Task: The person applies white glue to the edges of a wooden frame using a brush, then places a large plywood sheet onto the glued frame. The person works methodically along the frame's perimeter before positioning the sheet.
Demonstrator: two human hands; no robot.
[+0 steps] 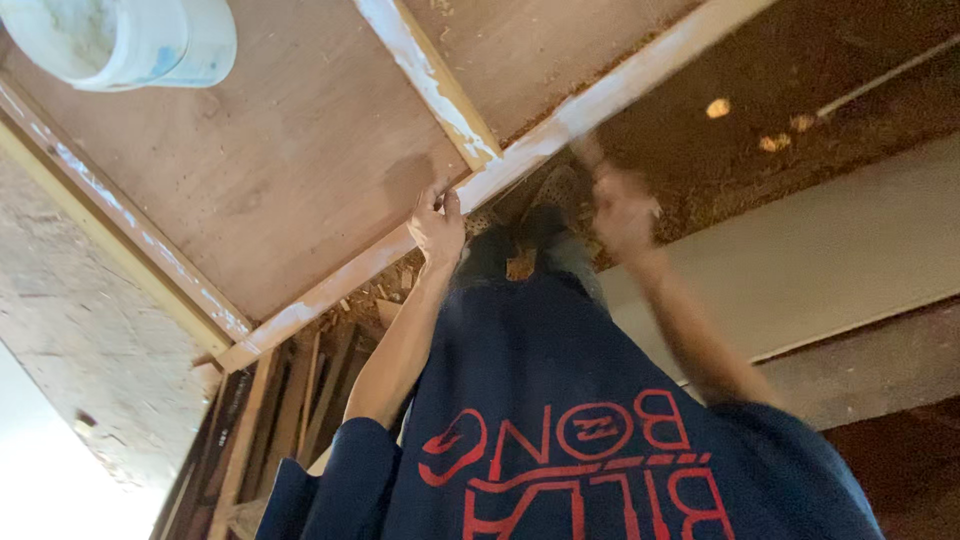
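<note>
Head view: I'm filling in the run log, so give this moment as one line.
left hand: grips edge of wooden frame | right hand: blurred, beside frame | white bucket: on plywood panel

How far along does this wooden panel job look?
Done: pale slats with white paste sit on the plywood panel, forming a frame. In hand: the left hand presses the long edge slat; the right hand is blurred beside it. What is left cannot be judged; a white bucket stands on the panel.
</note>
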